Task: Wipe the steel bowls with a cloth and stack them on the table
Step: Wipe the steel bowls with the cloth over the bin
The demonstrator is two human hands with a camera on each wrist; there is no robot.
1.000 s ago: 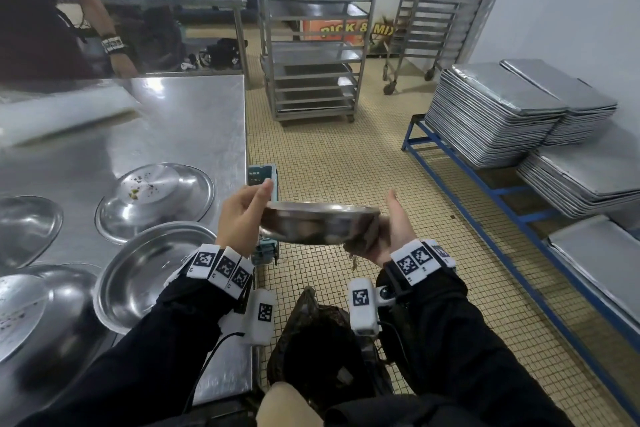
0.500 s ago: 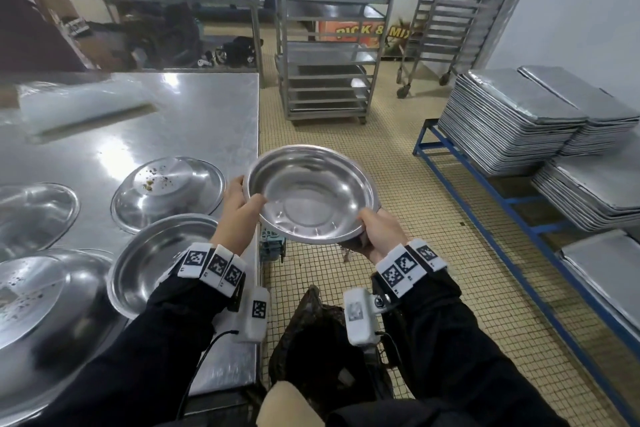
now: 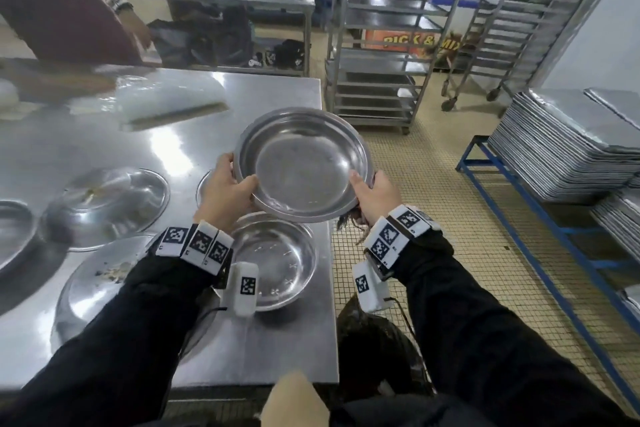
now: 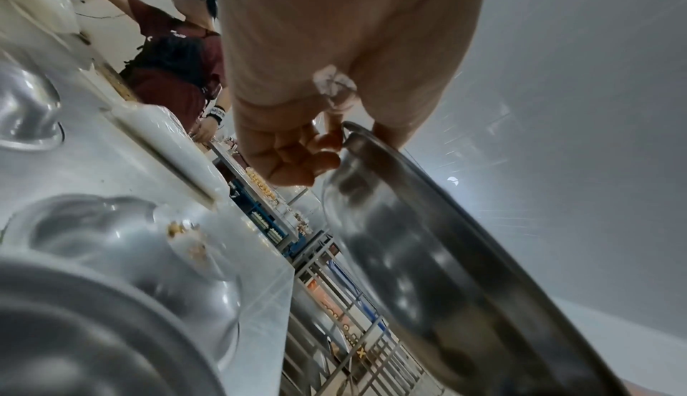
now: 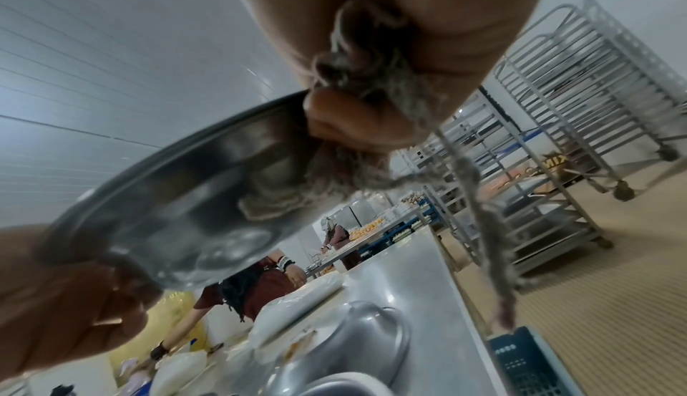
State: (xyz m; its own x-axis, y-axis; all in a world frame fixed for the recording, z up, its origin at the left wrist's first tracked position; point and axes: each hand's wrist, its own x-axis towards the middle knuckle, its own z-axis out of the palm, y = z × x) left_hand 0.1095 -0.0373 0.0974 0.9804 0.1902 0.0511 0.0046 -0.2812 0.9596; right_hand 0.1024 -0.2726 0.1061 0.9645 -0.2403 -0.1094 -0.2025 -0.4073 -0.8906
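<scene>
Both hands hold one steel bowl above the worktop's right edge: left hand grips its left rim, right hand pinches the right rim and a frayed cloth.

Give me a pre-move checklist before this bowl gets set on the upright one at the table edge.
1. Left hand grips held bowl rim: ok.
2. Right hand holds the opposite rim, cloth tucked under its fingers: ok.
3. Held bowl's inside free of crumbs: ok.
4. Its underside clean: cannot tell.
5. Upright bowl below sits open and fully on the table: ok.
6. Overturned bowl wiped: not ok, crumbs on it.
</scene>
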